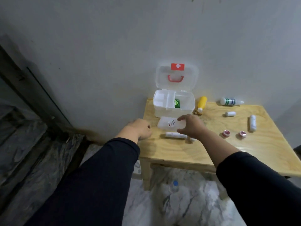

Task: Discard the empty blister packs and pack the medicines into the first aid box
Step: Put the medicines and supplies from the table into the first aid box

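A white first aid box (pixel 174 105) stands open at the table's back left, its lid up against the wall and a green packet (pixel 226 103) lying inside. In front of it lies a small translucent case (pixel 169 124) with a round sticker. My right hand (pixel 191 126) grips that case at its right side, thumb and fingers around the edge. My left hand (pixel 140 129) hovers at the table's left edge, fingers curled, holding nothing. A white roll (pixel 175 135) lies just in front of the case.
On the wooden table (pixel 203 149) lie a yellow bottle (pixel 202 103), a white bottle with green bands (pixel 230 101), a small white vial (pixel 230 113), a white roll (pixel 252 123) and two small red-topped jars (pixel 226 133). A water bottle (pixel 174 186) stands on the marble floor below.
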### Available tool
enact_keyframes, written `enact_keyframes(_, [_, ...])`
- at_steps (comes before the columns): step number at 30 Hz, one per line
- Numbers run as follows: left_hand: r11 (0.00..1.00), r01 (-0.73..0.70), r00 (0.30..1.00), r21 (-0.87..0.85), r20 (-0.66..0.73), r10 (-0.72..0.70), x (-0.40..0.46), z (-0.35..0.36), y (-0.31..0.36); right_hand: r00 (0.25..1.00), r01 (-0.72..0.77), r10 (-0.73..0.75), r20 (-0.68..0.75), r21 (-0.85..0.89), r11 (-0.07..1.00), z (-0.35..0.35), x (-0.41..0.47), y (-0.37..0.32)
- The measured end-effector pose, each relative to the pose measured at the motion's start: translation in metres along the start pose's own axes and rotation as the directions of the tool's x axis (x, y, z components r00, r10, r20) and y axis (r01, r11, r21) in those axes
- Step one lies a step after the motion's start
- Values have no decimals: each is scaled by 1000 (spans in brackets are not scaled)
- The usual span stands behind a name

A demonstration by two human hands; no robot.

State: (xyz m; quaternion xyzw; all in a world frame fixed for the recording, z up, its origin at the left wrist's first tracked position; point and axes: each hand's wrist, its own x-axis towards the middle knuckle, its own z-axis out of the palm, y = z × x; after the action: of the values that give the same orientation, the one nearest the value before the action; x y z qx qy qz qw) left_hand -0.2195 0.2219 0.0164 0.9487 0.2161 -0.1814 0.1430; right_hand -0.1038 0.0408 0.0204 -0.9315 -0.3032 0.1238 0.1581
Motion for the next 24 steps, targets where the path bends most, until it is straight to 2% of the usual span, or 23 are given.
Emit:
enact_keyframes(4, [998, -62, 998, 9, 13, 62, 28, -24, 25, 998, -33, 30, -59, -39, 999, -36, 17, 20])
enact_keyframes(11, [987, -156, 986, 22, -62, 157, 98, -50, 54, 991, -35, 14, -131, -161, 986, -76, 81, 50])
enact_keyframes(20, [988, -144, 985, 61, -84, 149, 178, -36, 44, 997, 71, -74, -6, -217, 974, -43, 171, 63])
enact_keyframes(24, [968, -189, 978, 167, -55, 201, 194, -20, 38, 997, 71, -68, 27, -131, 989, -24, 192, 60])
